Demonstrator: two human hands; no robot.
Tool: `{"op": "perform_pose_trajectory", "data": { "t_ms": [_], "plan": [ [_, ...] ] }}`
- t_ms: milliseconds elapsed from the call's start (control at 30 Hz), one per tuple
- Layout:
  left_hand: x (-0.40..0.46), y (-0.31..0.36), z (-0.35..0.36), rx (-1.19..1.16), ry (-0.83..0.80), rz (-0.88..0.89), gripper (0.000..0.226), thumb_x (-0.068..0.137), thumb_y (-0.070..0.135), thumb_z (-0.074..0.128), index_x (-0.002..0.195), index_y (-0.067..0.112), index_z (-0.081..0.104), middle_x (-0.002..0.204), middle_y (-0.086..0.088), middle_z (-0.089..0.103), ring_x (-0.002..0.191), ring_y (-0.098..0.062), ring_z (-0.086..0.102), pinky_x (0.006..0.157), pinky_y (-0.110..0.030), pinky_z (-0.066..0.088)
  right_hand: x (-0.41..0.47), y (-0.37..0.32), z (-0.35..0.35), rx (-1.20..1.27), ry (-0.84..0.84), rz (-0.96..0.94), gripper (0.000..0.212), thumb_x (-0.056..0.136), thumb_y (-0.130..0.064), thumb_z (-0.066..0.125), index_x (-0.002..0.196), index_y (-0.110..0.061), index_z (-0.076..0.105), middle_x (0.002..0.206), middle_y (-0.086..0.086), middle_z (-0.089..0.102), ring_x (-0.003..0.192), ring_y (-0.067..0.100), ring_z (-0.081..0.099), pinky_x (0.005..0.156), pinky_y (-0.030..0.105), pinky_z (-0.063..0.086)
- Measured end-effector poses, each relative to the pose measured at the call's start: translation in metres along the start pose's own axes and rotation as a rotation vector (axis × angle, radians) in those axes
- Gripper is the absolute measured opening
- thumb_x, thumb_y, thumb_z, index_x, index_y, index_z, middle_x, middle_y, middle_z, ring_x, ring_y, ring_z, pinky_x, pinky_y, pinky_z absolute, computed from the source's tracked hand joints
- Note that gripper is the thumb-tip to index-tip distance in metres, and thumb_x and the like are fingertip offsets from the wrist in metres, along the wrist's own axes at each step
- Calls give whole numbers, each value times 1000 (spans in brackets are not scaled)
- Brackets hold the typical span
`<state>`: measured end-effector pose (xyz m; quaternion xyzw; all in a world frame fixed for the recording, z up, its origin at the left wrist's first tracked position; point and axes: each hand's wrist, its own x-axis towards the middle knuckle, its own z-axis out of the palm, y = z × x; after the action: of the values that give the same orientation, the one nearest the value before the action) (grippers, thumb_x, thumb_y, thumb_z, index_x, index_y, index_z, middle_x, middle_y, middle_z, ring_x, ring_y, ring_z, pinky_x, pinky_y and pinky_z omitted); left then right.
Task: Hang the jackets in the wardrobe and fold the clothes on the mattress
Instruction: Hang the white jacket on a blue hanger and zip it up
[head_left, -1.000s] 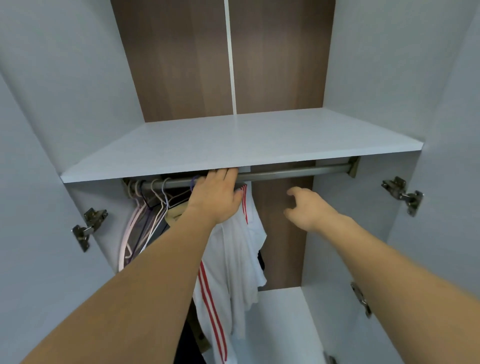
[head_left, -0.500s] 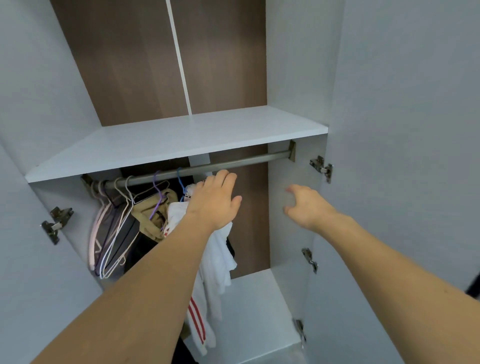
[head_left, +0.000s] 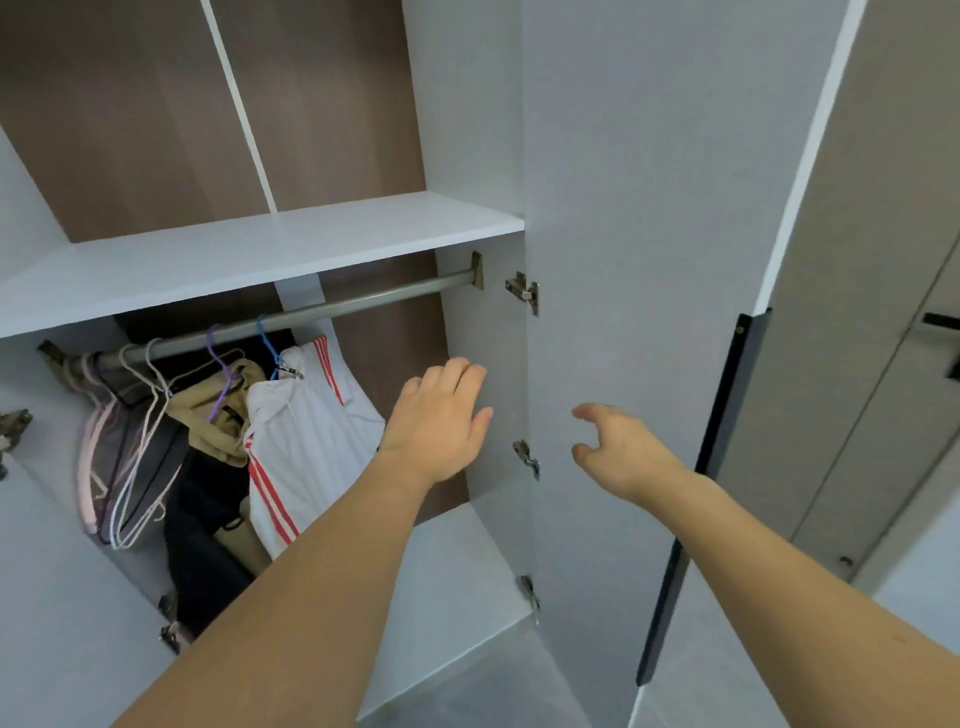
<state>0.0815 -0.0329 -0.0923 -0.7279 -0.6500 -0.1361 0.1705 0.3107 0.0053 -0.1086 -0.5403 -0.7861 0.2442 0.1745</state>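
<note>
Both hands up in front of the wardrobe (head_left: 260, 249) opening; left hand (head_left: 439, 421) fingers straight & together, relaxed, holding nothing, hovering just right of the clothes and in front of the right inner wall; right hand (head_left: 623, 452) spread loose, thumb apart from lightly bent fingers, gripping nothing, in front of the inside face of the open right door (head_left: 634, 208); can't tell if it touches the door. White jacket w/ red stripes (head_left: 306, 447) hangs on a blue hanger (head_left: 267, 343) from the metal rail (head_left: 363, 301) under the shelf (head_left: 249, 254), left of centre; tan jacket (head_left: 218, 410) on a purple hanger (head_left: 218, 364) just left of it, touching; dark clothing (head_left: 208, 519) lower, beneath those two; bunch of bare pale hangers (head_left: 130, 441) at the far-left end of the rail. Right half of the rail bare. Hinges (head_left: 524, 291) on the door's edge, near the left hand; black handle strip (head_left: 727, 405) on the door's far right edge; mattress not in view.
</note>
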Motion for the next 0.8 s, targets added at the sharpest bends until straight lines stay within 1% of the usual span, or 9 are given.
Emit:
{"op": "perform_pose_trajectory", "data": {
  "t_ms": [67,133,233,300,400,500,633,700,800],
  "plan": [
    [-1,23,4,-36,-32,104,47,99,41,44,139,15,43,140,-4,44,118,-27,49,96,-43,43,-23,13,-4,17,37,32,53,99,-21,50,149,-17,35,154,3,37,138,21,39,106,28,34],
    [-5,49,12,-67,-56,244,47,98,38,46,138,13,45,139,-6,46,118,-29,50,96,-42,42,-49,32,-7,33,74,84,52,98,-22,51,148,-18,38,151,1,42,137,19,41,106,28,35],
    [-15,105,24,-162,-63,456,43,96,29,53,133,7,52,134,-11,53,113,-32,55,92,-43,45,-96,76,-14,49,139,211,50,96,-22,53,145,-18,43,147,2,47,133,20,45,104,28,36],
    [-20,151,31,-241,-56,553,41,95,25,55,131,6,54,132,-12,55,111,-33,56,90,-44,47,-129,110,-23,47,172,322,49,95,-23,55,143,-20,45,144,3,50,129,21,49,101,30,39],
    [-20,228,38,-309,-59,659,44,95,27,51,135,7,51,137,-10,51,117,-31,52,92,-44,46,-179,164,-45,34,227,467,49,94,-23,57,142,-16,47,142,5,52,126,24,52,100,31,41],
    [-9,305,43,-336,-48,744,46,98,30,47,139,10,45,141,-8,45,121,-28,47,95,-43,42,-227,217,-74,57,304,568,49,94,-22,57,141,-15,47,143,7,51,128,25,50,103,34,41],
    [13,404,43,-360,-52,818,47,99,33,46,140,11,43,141,-7,43,120,-29,46,91,-42,43,-287,282,-117,117,432,677,49,95,-21,56,142,-17,46,144,3,50,130,22,48,105,34,40],
    [21,451,43,-383,-62,841,47,99,34,46,140,11,43,141,-7,43,120,-29,46,92,-42,43,-311,313,-135,149,477,727,49,95,-21,55,142,-16,45,144,3,49,130,22,48,105,35,40],
    [30,518,49,-380,-71,911,47,99,34,46,140,12,43,142,-5,44,124,-27,44,98,-40,39,-342,358,-154,186,512,790,49,96,-20,54,144,-15,44,146,4,48,131,22,47,106,36,40]
  ]
}}
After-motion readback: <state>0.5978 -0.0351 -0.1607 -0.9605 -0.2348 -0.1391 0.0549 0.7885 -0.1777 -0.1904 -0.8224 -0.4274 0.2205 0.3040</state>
